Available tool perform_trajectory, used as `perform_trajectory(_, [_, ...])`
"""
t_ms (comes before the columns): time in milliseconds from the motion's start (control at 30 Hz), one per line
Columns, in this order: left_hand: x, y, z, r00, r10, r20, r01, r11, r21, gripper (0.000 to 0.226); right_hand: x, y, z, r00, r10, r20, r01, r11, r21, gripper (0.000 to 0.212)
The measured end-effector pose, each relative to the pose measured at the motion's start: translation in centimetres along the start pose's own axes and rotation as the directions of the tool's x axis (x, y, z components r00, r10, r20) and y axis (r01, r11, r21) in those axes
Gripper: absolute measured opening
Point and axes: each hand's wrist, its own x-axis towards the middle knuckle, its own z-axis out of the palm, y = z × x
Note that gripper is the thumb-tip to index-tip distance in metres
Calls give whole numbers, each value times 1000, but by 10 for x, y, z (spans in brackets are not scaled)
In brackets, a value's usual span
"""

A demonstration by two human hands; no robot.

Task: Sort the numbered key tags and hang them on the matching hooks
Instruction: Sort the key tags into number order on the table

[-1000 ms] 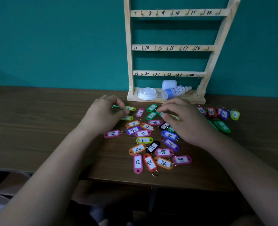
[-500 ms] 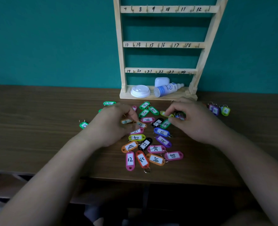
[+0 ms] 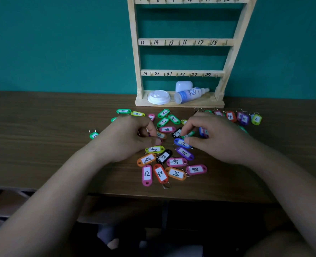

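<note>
Key tags (image 3: 175, 173), likely light, stiff, slippery plastic, suit edgewise pinches; left hand (image 3: 127, 140) and right hand (image 3: 216, 140), apart, each pinch one.

Left hand (image 3: 124, 140), right hand (image 3: 214, 140) curled over key tags (image 3: 175, 173) scattered on table (image 3: 42, 136), perhaps pinching some; numbered hook rack (image 3: 181, 41) behind.

Dim, evenly lit picture, darkening and bending toward the edges.

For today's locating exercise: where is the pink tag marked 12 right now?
Head view: the pink tag 12 lies at the pile's near left corner, with the red tag 23 at its right and an orange tag just beyond it.
</note>
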Motion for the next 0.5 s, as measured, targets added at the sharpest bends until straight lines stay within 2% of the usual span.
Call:
perform_trajectory(200, [-9,0,-1,999,36,38,-35,999,-31,11,-6,-6,8,998,-42,41,43,999,-2,10])
perform_trajectory(500, [-19,-10,-7,998,30,56,-31,999,24,12,-11,-15,16,993,-95,69,96,995,-16,9])
